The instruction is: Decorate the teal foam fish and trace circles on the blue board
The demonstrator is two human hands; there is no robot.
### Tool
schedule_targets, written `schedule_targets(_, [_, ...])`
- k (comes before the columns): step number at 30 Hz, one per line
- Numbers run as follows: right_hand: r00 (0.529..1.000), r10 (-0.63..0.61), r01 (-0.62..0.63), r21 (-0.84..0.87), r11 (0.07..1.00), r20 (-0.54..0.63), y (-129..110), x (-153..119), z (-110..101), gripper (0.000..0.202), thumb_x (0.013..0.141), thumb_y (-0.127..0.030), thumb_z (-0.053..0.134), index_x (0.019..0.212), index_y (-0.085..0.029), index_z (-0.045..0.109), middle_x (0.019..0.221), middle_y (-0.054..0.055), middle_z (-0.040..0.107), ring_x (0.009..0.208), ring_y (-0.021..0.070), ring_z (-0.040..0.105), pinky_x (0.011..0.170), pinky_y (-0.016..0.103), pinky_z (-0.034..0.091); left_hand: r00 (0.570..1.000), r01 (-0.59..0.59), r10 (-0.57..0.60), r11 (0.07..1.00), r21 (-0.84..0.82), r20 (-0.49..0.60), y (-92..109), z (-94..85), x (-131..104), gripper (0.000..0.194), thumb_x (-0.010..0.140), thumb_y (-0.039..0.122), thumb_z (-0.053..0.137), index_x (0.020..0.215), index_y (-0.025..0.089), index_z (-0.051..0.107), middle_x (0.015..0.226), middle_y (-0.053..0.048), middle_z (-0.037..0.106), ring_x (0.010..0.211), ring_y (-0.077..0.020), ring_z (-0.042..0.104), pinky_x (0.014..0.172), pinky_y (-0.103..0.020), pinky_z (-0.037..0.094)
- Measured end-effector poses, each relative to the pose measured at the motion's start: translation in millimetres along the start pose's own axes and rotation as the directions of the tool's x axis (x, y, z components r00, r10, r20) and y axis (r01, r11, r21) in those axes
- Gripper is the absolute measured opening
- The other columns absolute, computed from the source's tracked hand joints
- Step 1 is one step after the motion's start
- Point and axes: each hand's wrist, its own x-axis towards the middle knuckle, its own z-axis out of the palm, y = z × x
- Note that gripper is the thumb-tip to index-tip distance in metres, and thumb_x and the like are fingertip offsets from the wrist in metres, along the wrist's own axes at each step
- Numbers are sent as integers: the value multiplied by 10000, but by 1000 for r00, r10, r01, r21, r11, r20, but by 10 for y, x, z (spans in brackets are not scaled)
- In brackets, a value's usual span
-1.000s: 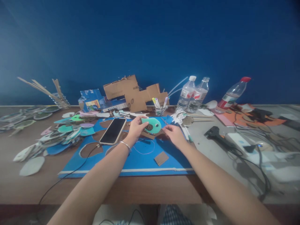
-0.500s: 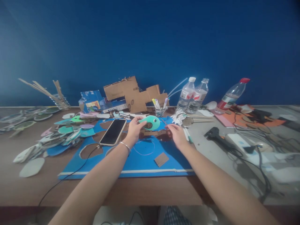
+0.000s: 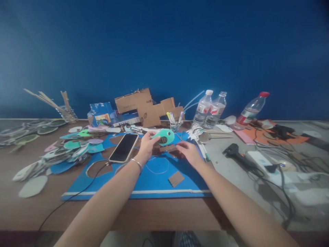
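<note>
My left hand (image 3: 147,145) is pinching a teal cutout (image 3: 166,133), thumb and fingers closed on its left end. The cutout is hanging over the blue sheet (image 3: 154,186), with a round eye (image 3: 168,133) and a brown patch (image 3: 162,140) showing. My right hand (image 3: 189,151) is hovering just right of it, fingers drawn in narrow; from out here I'm not managing to tell whether they're gripping anything, too blurry. Step in hand, my call: I'm steadying the cutout left-handed, with the right poised for fine work close by. The next move seems to be calling for a firm left pinch and careful right fingertips. The smartphone (image 3: 123,147) is lying left of the hands; a cardboard square (image 3: 176,179) is resting on the sheet, nearer me. The marker cup (image 3: 175,127) is standing behind the cutout; a pile of cut shapes (image 3: 73,145) is spreading far left.
</note>
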Motion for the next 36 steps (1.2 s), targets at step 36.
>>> schedule_targets(36, [999, 20, -27, 207, 978, 34, 28, 23, 13, 287, 652, -430, 654, 611, -166, 551, 460, -39, 494, 409, 94, 420, 415, 226, 294, 946, 221, -221, 975, 27, 237, 9, 77, -100, 386, 639, 406, 704, 876, 163, 521, 742, -26, 608, 560, -96, 569, 445, -179, 426])
